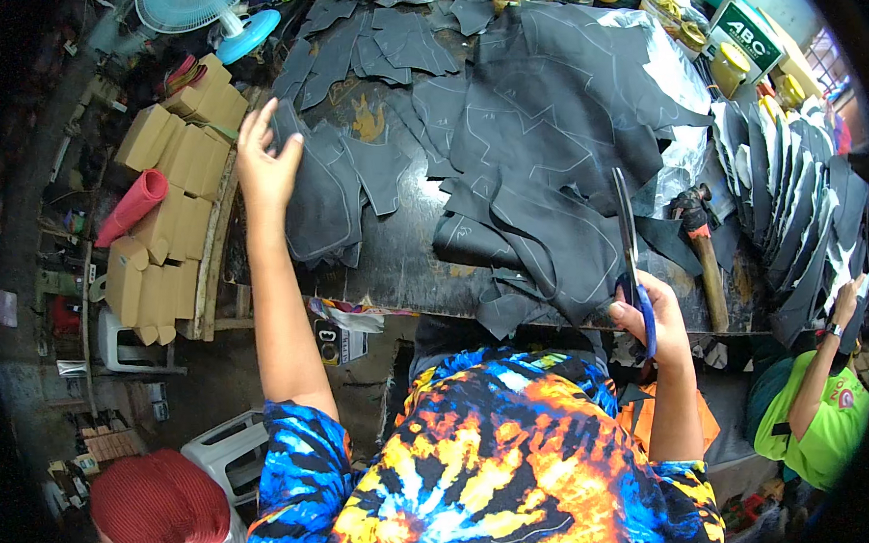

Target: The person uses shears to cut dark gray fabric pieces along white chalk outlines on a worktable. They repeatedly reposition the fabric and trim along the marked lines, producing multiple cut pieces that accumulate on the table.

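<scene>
My right hand (660,317) grips a pair of scissors (632,251) by its blue handles, blades pointing away from me. Just left of the blades lies a large black sheet (554,118), leather-like, with pattern outlines drawn in pale lines. One loose strip of it (541,231) is folded near the table's front edge. My left hand (268,160) is raised at the table's left side, its fingers spread and nothing in them. Close by that hand, several cut black pieces (318,204) with pale edge lines lie in an overlapping pile.
More cut pieces (383,43) cover the far left of the table. A hammer (704,257) lies at right, beside a row of stacked black-and-white pieces (784,194). Tan blocks (171,216) and a pink roll (131,207) stand at left. Two people (162,507) (815,409) are nearby.
</scene>
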A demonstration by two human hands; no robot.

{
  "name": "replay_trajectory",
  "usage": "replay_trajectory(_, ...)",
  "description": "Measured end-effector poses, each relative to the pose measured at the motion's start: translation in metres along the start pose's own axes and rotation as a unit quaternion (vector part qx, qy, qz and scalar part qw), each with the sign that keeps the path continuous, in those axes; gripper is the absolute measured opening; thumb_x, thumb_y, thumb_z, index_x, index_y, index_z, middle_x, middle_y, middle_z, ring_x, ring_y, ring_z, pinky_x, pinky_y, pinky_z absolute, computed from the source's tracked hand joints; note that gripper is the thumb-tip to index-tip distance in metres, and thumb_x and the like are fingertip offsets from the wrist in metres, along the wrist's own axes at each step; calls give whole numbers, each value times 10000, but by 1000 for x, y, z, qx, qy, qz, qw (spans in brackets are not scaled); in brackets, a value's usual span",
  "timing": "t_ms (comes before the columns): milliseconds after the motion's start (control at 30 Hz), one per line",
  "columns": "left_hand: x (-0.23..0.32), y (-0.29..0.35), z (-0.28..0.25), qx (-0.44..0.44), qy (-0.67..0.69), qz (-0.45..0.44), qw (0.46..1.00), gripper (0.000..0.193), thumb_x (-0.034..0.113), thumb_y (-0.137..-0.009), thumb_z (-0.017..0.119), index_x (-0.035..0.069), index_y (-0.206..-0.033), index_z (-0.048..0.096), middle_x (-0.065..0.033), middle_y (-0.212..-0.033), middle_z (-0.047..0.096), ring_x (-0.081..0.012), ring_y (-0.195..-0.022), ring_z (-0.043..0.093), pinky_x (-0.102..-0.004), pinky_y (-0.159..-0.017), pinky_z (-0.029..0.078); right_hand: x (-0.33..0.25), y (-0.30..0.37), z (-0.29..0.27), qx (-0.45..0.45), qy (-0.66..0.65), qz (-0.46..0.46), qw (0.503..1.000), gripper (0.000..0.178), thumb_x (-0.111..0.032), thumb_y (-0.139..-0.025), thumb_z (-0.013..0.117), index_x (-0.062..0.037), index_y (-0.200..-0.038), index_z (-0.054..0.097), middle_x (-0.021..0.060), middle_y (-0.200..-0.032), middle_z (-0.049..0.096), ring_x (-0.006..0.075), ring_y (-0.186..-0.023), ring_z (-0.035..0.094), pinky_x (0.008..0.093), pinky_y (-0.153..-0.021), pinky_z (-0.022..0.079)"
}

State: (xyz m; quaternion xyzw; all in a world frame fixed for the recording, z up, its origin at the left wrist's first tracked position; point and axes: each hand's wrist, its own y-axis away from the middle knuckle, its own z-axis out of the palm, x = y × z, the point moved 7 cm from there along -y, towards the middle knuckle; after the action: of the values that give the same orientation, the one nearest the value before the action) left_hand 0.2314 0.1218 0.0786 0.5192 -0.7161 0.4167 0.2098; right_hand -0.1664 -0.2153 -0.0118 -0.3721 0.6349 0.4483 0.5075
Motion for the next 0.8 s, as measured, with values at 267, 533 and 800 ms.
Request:
replay_trajectory(267, 120, 109, 153, -268, 65, 351, 895, 434, 75, -810, 735, 84, -1240, 680, -142, -1186, 708, -323, -1173, 631, -428, -1050, 470, 4, 2, 3, 28, -38, 17, 999, 238, -168, -871, 789, -104, -846, 562, -83, -718, 513, 21, -645, 439, 201, -581, 347)
replay_trajectory(533, 145, 141, 192, -477, -77, 374, 792, 260, 186, -800, 772, 31, -995, 695, -158, -1002, 692, -349, -975, 656, -406, -851, 511, 2, 15, -1, 35, -65, 11, 997, 224, -173, -873, 771, -92, -842, 565, -43, -723, 555, 47, -661, 503, 208, -603, 396)
replay_trajectory(800, 169, 89, 128, -358, 446, 71, 817, 520, 43, -975, 647, 14, -1426, 390, -90, -1041, 668, -164, -1030, 645, -321, -926, 530, -2, 18, -6, 49, -113, -47, 991, 275, -245, -856, 798, -71, -856, 584, -10, -747, 580, 84, -678, 541, 239, -627, 429)
